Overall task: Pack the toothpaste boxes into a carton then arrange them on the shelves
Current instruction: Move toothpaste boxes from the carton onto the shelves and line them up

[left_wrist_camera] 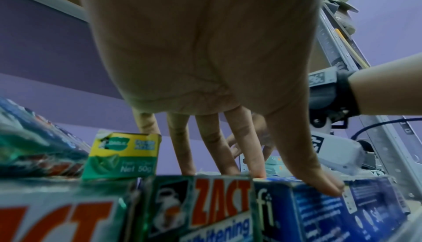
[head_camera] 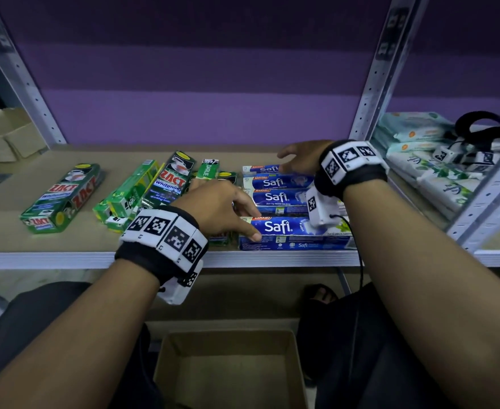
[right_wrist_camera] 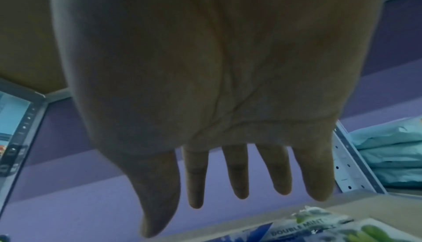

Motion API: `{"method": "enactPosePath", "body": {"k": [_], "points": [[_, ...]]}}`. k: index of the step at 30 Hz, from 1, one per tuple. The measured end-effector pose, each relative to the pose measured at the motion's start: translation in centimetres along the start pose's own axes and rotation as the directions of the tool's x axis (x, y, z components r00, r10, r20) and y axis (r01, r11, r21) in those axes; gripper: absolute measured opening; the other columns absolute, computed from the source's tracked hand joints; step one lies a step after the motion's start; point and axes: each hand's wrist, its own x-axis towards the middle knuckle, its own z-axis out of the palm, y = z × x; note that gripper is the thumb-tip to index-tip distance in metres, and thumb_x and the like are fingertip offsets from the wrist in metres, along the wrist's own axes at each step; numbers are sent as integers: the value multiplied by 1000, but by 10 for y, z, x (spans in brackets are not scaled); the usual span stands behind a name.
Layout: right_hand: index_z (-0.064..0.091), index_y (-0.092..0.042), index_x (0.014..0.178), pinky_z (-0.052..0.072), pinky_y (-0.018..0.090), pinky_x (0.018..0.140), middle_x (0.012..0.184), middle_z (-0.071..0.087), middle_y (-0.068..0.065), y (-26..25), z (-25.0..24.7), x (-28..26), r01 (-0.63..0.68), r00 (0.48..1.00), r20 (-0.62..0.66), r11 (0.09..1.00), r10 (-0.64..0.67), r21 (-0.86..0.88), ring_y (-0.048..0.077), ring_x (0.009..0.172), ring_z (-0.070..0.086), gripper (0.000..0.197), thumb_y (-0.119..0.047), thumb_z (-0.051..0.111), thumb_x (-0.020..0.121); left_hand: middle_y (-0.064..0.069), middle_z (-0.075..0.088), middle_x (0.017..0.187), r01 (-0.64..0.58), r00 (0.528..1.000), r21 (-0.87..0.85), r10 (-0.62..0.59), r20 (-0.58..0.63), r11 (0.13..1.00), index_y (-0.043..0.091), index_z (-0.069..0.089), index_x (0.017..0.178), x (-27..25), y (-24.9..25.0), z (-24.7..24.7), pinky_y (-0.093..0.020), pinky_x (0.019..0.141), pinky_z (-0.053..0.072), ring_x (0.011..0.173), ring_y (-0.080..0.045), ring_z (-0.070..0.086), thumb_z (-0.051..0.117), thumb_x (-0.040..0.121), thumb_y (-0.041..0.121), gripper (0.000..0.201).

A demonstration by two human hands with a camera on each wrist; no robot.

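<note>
On the shelf (head_camera: 13,231), blue Safi boxes (head_camera: 281,199) lie stacked near the front edge. Left hand (head_camera: 219,208) rests straight fingers on the nearest; right hand (head_camera: 302,157) hovers spread, holding nothing. Below, carton (head_camera: 166,358) sits open.

Green boxes (head_camera: 204,184) partly hidden behind left hand (head_camera: 219,208); carton (head_camera: 231,370) cut off at bottom edge

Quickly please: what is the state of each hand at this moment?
Left hand: open, straight fingers and thumb touching the nearest blue Safi toothpaste box on the shelf.
Right hand: open, fingers spread above the blue boxes further back, holding nothing.
</note>
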Motion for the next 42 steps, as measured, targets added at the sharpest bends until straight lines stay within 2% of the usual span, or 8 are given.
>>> {"method": "enactPosePath", "body": {"k": [4, 9, 15, 22, 25, 32, 37, 42], "points": [[36, -33, 149, 30, 36, 112, 157, 36, -1, 6, 8, 30, -5, 1000, 18, 994, 7, -107, 23, 141, 37, 64, -55, 55, 93, 27, 67, 110, 20, 1000, 41, -20, -3, 999, 48, 71, 104, 1, 2, -1, -39, 110, 19, 116, -1, 47, 76, 58, 70, 51], [38, -33, 149, 35, 29, 90, 148, 48, -1, 9, 13, 51, 6, 990, 141, 993, 10, -117, 20, 121, 51, 67, -51, 62, 89, 26, 68, 108, 47, 999, 58, -48, 17, 997, 47, 71, 106, 2, 5, -2, -42, 109, 22, 116, 0, 48, 75, 59, 69, 52], [55, -34, 137, 38, 32, 88, 141, 55, -4, 12, 12, 66, 24, 976, 215, 989, 8, -145, 16, 107, 52, 59, -49, 71, 82, 28, 69, 100, 50, 999, 53, -51, 8, 997, 48, 71, 105, 2, 6, -2, -42, 109, 22, 112, 1, 50, 74, 58, 71, 53], [59, -41, 131, 39, 31, 87, 135, 60, -9, 16, 17, 77, 98, 974, 222, 974, -51, -204, 14, 100, 54, 88, -70, 64, 48, 24, 67, 107, 37, 999, 54, -37, -16, 998, 48, 73, 103, -1, 7, 0, -35, 97, 20, 113, -2, 49, 75, 57, 72, 53], [58, -42, 131, 41, 32, 92, 138, 58, -11, 11, 18, 72, 86, 974, 225, 967, -30, -241, 15, 112, 56, 97, -75, 61, 40, 23, 65, 104, 33, 999, 59, -32, -16, 998, 47, 73, 103, -2, 8, -1, -37, 97, 23, 112, -4, 50, 75, 55, 72, 54], [44, -36, 145, 35, 32, 97, 152, 43, -6, -10, 11, 27, 18, 957, 281, 956, 68, -292, 20, 133, 44, 63, -52, 63, 88, 18, 62, 93, 9, 999, 15, -8, -53, 1000, 42, 70, 97, -4, 8, 0, -37, 92, 29, 97, -2, 56, 81, 54, 67, 51], [33, -33, 152, 38, 33, 103, 152, 43, 0, -15, 8, -3, 64, 960, 276, 924, 47, -378, 23, 132, 46, 59, -45, 53, 97, 21, 58, 103, 5, 999, 43, -3, -36, 999, 45, 66, 104, -4, 8, 0, -37, 90, 21, 104, -5, 51, 79, 55, 69, 56], [28, -25, 154, 32, 31, 107, 156, 35, 1, -22, -5, -35, 85, 937, 349, 963, 9, -254, 23, 138, 38, 59, -33, 52, 101, 18, 59, 115, -2, 1000, 63, 3, -20, 998, 45, 68, 110, -2, 6, 0, -30, 86, 22, 107, -4, 50, 78, 59, 68, 57]]}}
